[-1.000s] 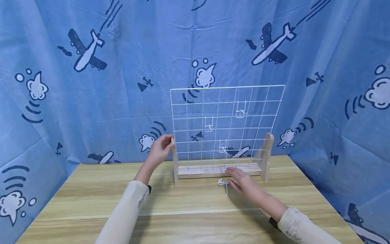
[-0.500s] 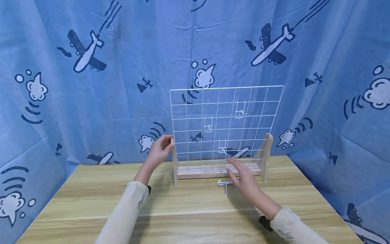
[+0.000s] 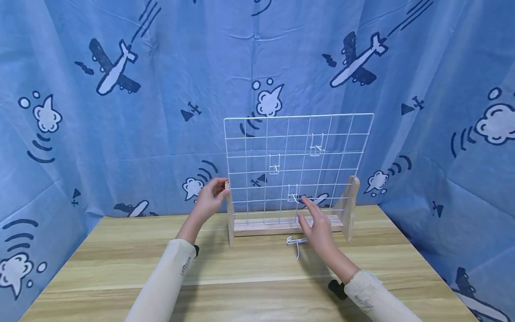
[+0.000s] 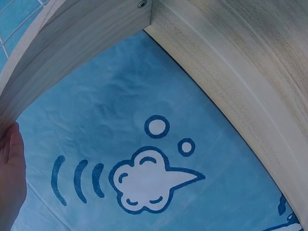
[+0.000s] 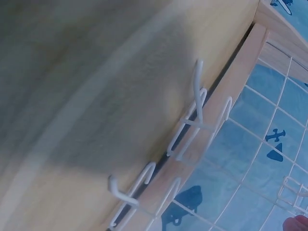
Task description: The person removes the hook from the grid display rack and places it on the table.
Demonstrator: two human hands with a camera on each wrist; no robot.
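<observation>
In the head view a white wire grid panel (image 3: 299,116) stands in a wooden stand (image 3: 257,231). My left hand (image 3: 209,197) pinches the top of the stand's left side post (image 3: 231,219); in the left wrist view its fingers (image 4: 12,159) lie at the wood's edge. My right hand (image 3: 322,230) is raised before the panel, fingers extended and spread, with a fingertip close to the lowest hanging white hook (image 3: 293,197). Two more white hooks hang higher, a left one (image 3: 274,169) and a right one (image 3: 316,150). Another hook (image 3: 297,242) lies on the table below my right hand.
The wood-grain table (image 3: 241,286) ends at a blue curtain (image 3: 161,179) printed with planes and clouds, which wraps the back and sides. The stand's right side post (image 3: 351,210) rises near the table's right part.
My right hand has risen from beside the hook on the table toward the lowest hanging hook, its fingers spreading. My left hand stays on the post.
</observation>
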